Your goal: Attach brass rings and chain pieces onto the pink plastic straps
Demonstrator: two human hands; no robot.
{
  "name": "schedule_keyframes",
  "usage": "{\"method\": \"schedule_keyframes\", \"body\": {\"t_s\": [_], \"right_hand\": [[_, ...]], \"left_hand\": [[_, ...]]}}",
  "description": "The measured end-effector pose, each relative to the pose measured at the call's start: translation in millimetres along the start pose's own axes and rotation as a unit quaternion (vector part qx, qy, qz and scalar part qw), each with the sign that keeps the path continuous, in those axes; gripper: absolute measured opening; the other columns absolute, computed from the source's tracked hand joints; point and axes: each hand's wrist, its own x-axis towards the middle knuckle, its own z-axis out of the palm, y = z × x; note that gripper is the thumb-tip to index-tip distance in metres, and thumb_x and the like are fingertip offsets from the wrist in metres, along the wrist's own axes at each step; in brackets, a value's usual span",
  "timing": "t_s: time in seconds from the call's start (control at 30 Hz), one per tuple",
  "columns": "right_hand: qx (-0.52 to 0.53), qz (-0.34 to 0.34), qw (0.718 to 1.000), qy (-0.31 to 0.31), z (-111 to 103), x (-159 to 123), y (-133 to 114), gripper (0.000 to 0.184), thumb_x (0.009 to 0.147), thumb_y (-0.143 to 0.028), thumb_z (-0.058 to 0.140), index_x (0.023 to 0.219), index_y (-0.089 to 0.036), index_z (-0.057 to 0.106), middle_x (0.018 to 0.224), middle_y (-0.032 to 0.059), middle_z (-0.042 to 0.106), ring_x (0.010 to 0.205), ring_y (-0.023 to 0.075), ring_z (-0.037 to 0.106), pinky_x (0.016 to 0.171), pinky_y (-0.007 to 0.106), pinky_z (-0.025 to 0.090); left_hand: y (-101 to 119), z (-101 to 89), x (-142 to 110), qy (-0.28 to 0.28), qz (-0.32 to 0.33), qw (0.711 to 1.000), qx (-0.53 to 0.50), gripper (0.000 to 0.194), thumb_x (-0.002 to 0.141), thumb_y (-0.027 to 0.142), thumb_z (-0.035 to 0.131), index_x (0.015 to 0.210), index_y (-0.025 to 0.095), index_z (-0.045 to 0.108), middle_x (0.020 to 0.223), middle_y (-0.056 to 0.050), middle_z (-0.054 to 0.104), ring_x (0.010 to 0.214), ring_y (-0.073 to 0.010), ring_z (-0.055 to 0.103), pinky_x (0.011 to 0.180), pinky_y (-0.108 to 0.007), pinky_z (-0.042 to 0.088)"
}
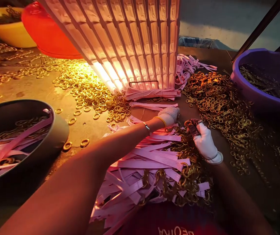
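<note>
My left hand (169,116), in a white dotted glove, reaches across the pink straps (154,153). Its fingers curl down beside a loose pink strap (152,106); what they hold, if anything, is hidden. My right hand (205,143) wears a white glove with dark, worn-looking finger coverings. Its fingers are pinched around a brass ring (188,123), partly covered by the fingertips. Below both hands, the heap of pink straps has brass rings and clasps (185,171) at its right ends. A tied bundle of pink straps (152,94) lies just beyond my left hand.
Loose brass rings (90,88) spread on the left, brass snap hooks (218,101) on the right. A dark bowl (61,127) with straps stands at left, a purple basin (240,71) at right. Behind are a lit ribbed panel (135,42), red tub (51,36) and yellow tub (14,34).
</note>
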Motion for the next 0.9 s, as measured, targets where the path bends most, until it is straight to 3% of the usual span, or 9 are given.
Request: {"method": "schedule_keyframes", "body": {"t_s": [0.1,0.17,0.23,0.3,0.37,0.5,0.67,0.8,0.9], "right_hand": [[0.003,-0.028,0.999,-0.021,1,0,-11,0.027,0.095,-0.031,0.053,0.113,-0.021,0.069,0.110,0.0103,0.076,0.103,0.0251,0.070,0.093,0.038,0.055],[0.016,-0.061,0.996,-0.063,2,2,-22,0.028,0.093,-0.024,0.050,0.115,-0.021,0.068,0.110,0.0090,0.075,0.102,0.0238,0.070,0.092,0.036,0.055],[-0.010,-0.086,0.992,-0.097,3,5,-34,0.033,0.089,-0.016,0.049,0.116,-0.020,0.067,0.108,0.0085,0.075,0.098,0.0231,0.070,0.089,0.034,0.054],[-0.105,-0.088,0.985,-0.106,5,8,-45,0.038,0.082,-0.011,0.050,0.115,-0.017,0.067,0.103,0.0093,0.075,0.093,0.0243,0.069,0.085,0.034,0.053],[-0.236,-0.076,0.963,-0.108,7,10,-55,0.037,0.077,-0.010,0.052,0.111,-0.015,0.068,0.097,0.0109,0.074,0.087,0.0260,0.067,0.079,0.034,0.050],[-0.389,-0.092,0.906,-0.137,11,11,-68,0.027,0.079,-0.011,0.055,0.101,-0.014,0.068,0.091,0.0118,0.071,0.079,0.0265,0.062,0.070,0.035,0.042],[-0.461,-0.116,0.870,-0.131,16,7,-69,0.022,0.084,-0.008,0.052,0.099,-0.014,0.067,0.090,0.0132,0.069,0.077,0.0255,0.058,0.064,0.035,0.035],[-0.472,-0.112,0.865,-0.132,22,5,-65,0.023,0.088,-0.007,0.047,0.091,-0.015,0.068,0.089,0.0146,0.069,0.075,0.0252,0.059,0.062,0.035,0.036],[-0.449,-0.085,0.876,-0.154,18,7,-67,0.026,0.087,-0.007,0.048,0.100,-0.014,0.069,0.097,0.0147,0.071,0.081,0.0255,0.063,0.068,0.035,0.043]], "left_hand": [[-3,-4.7,-27,-0.014,-0.025,0.997,-0.069,0.022,0.096,0.026,0.052,0.106,0.014,0.069,0.078,-0.009,0.070,0.064,-0.0161,0.066,0.061,-0.026,0.050],[-4,-6.9,-52,-0.027,-0.037,0.983,-0.180,0.029,0.099,0.032,0.045,0.112,0.016,0.066,0.065,-0.005,0.066,0.049,-0.0123,0.058,0.049,-0.022,0.042],[-4,-9.3,-78,-0.034,-0.070,0.926,-0.369,0.025,0.095,0.033,0.050,0.105,0.017,0.066,0.054,-0.001,0.059,0.038,-0.0098,0.046,0.040,-0.020,0.033],[-1,-12.3,-100,-0.028,-0.101,0.859,-0.501,0.018,0.091,0.032,0.057,0.089,0.016,0.065,0.047,0.001,0.052,0.033,-0.0078,0.038,0.036,-0.019,0.027],[4,-15.9,-117,-0.019,-0.108,0.834,-0.540,0.025,0.091,0.034,0.058,0.074,0.017,0.060,0.043,0.002,0.048,0.032,-0.0066,0.035,0.034,-0.018,0.025],[16,-22.8,-132,-0.008,-0.094,0.849,-0.521,0.040,0.095,0.039,0.054,0.060,0.019,0.052,0.042,0.001,0.047,0.031,-0.0072,0.037,0.032,-0.018,0.024],[20,-25.8,-135,0.017,-0.100,0.896,-0.433,0.033,0.093,0.039,0.054,0.065,0.022,0.050,0.039,0.003,0.046,0.030,-0.0095,0.037,0.033,-0.020,0.026],[19,-21.5,-134,0.017,-0.002,0.944,-0.328,0.016,0.084,0.027,0.058,0.070,0.020,0.059,0.058,-0.001,0.063,0.048,-0.0126,0.054,0.047,-0.022,0.042],[22,-18.9,-135,0.056,0.022,0.950,-0.307,0.011,0.078,0.020,0.059,0.068,0.019,0.061,0.065,-0.003,0.067,0.057,-0.0136,0.058,0.055,-0.023,0.046]]}}
